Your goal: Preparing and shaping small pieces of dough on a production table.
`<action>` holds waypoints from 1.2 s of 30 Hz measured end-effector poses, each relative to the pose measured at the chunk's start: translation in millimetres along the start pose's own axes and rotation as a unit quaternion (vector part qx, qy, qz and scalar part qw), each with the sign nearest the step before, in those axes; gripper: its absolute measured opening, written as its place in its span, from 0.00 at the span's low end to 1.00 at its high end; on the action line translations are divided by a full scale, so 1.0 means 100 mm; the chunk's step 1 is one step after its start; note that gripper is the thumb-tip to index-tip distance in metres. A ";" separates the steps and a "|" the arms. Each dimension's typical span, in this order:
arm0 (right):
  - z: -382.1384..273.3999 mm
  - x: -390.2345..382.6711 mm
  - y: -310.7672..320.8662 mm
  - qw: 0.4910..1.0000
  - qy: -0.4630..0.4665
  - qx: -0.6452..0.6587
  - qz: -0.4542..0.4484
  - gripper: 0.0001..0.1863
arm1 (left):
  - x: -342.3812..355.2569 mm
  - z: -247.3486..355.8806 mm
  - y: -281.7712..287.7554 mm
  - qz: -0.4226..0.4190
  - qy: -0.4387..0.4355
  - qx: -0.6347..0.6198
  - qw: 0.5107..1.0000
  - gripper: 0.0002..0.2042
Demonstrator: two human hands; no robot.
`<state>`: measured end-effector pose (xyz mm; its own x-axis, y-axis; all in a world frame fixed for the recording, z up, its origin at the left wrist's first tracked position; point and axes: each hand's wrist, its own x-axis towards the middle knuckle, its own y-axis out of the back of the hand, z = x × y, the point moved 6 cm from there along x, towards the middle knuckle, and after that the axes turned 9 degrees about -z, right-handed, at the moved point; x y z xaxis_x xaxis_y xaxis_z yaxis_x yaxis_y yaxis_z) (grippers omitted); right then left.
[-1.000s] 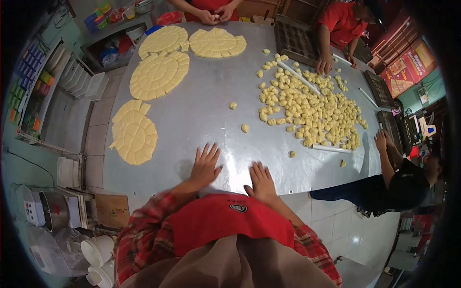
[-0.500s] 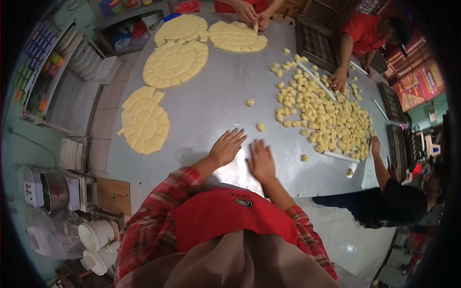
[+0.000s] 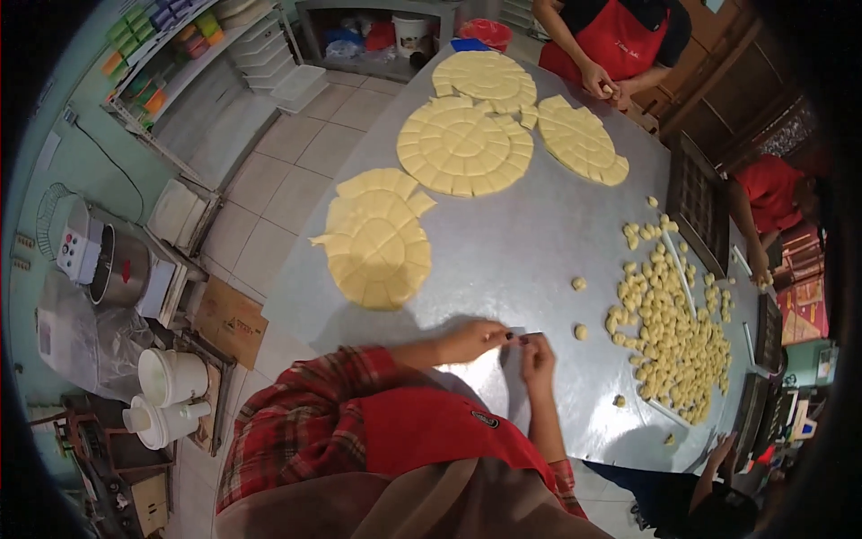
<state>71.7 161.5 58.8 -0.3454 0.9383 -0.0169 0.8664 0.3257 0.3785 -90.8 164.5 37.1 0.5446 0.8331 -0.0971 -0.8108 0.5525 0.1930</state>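
My left hand point(image 3: 476, 340) and my right hand point(image 3: 537, 357) are raised close together over the metal table point(image 3: 503, 234) near its front edge, both with fingers drawn into pinches. Something small, thin and dark shows between my fingertips, too small to name. Just beyond lies a flat, scored round of pale yellow dough point(image 3: 375, 247) with torn edges. A loose dough piece point(image 3: 581, 331) sits to the right of my hands, beside a large spread of small dough pieces point(image 3: 673, 350).
Several more scored dough rounds point(image 3: 465, 148) lie at the back. A person in a red apron point(image 3: 602, 45) works there, another in red at the right, a third lower right. Trays point(image 3: 691, 207) line the right edge. A mixer point(image 3: 117, 265) and white buckets point(image 3: 171, 377) stand left.
My hands have gone from spread fingers above the table to pinches held close together. The view has swung left, shifting the table and dough rightward in the picture.
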 end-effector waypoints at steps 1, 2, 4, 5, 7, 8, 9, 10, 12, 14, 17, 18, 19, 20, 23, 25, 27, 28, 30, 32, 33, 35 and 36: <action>0.23 0.07 0.26 0.998 -0.001 -0.034 0.045 0.09 | -0.02 0.14 0.41 0.038 -0.054 0.008 0.998 0.10; 0.41 0.12 0.64 0.984 0.008 -0.095 0.147 0.10 | -0.09 0.17 0.94 0.118 -0.058 0.177 0.975 0.11; 0.21 0.25 1.28 0.962 -0.035 -0.163 0.217 0.15 | -0.42 -0.11 2.05 0.218 -0.046 -0.024 0.975 0.15; 0.30 0.16 1.66 0.873 0.057 -0.432 0.220 0.21 | -0.47 -0.10 2.60 0.308 -0.027 0.267 0.913 0.19; -0.15 0.21 1.68 0.815 -0.050 -0.521 0.250 0.23 | -0.87 -0.22 3.36 0.373 0.090 0.391 0.837 0.23; -0.17 0.21 1.65 0.819 -0.046 -0.511 0.257 0.25 | -1.00 -0.35 3.56 0.381 0.109 0.460 0.795 0.25; -0.09 0.18 1.57 0.817 -0.049 -0.513 0.259 0.25 | -0.99 -0.40 3.62 0.379 0.105 0.459 0.797 0.25; 0.04 0.17 1.38 0.842 -0.015 -0.487 0.230 0.25 | -0.97 -0.55 3.69 0.343 0.191 0.435 0.811 0.25; 0.19 0.12 0.89 0.879 0.013 -0.447 0.167 0.25 | -0.92 -0.66 3.77 0.302 0.277 0.406 0.817 0.25; 0.12 -0.01 0.29 0.895 0.014 -0.430 0.120 0.24 | -0.81 -0.65 3.80 0.193 0.340 0.373 0.842 0.23; -0.08 -0.09 -0.05 0.898 0.024 -0.429 0.092 0.23 | -0.68 -0.84 3.92 0.190 0.279 0.380 0.861 0.16; -0.11 -0.14 -0.05 0.896 0.021 -0.436 0.083 0.22 | -0.61 -0.90 3.99 0.181 0.295 0.301 0.889 0.14; -0.09 -0.16 -0.01 0.893 0.011 -0.441 0.088 0.22 | -0.55 -0.94 4.11 0.169 0.309 0.219 0.910 0.13; -0.12 -0.02 -0.08 0.921 0.034 -0.380 0.081 0.21 | -1.08 -1.32 4.57 0.196 0.323 0.225 0.898 0.13; 0.03 -0.04 0.00 0.931 0.032 -0.350 0.101 0.19 | -1.15 -1.07 4.72 0.531 0.226 -0.022 0.817 0.09; 0.05 -0.11 0.06 0.920 0.032 -0.378 0.103 0.20 | -0.99 -1.32 4.78 0.591 0.089 -0.136 0.790 0.09; 0.00 -0.05 0.00 0.923 0.049 -0.369 0.100 0.21 | -1.34 -1.29 4.97 0.658 -0.053 -0.225 0.717 0.09; -0.02 -0.03 -0.03 0.927 0.063 -0.358 0.093 0.21 | -1.49 -1.27 5.03 0.672 -0.151 -0.306 0.657 0.10; 0.02 -0.07 0.00 0.931 0.065 -0.349 0.087 0.20 | -1.33 -1.13 4.88 0.660 -0.239 -0.393 0.594 0.10; 0.07 -0.14 0.06 0.926 0.061 -0.360 0.094 0.20 | -1.22 -0.75 4.63 0.752 -0.218 -0.327 0.529 0.11; 0.06 -0.13 0.04 0.926 0.077 -0.359 0.089 0.20 | -1.29 -0.58 4.63 0.753 -0.223 -0.324 0.528 0.11; 0.06 -0.11 0.01 0.930 0.088 -0.348 0.085 0.19 | -1.45 -0.10 4.66 0.730 -0.250 -0.216 0.599 0.10; 0.08 -0.12 0.02 0.930 0.086 -0.349 0.080 0.19 | -1.30 0.18 4.57 0.658 -0.288 -0.215 0.662 0.09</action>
<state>80.3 152.1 52.3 -0.3374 0.9163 0.2160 0.4870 -0.0265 0.8730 -528.3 308.8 155.1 -0.8022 0.5210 0.2916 -0.5838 -0.5817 -0.5664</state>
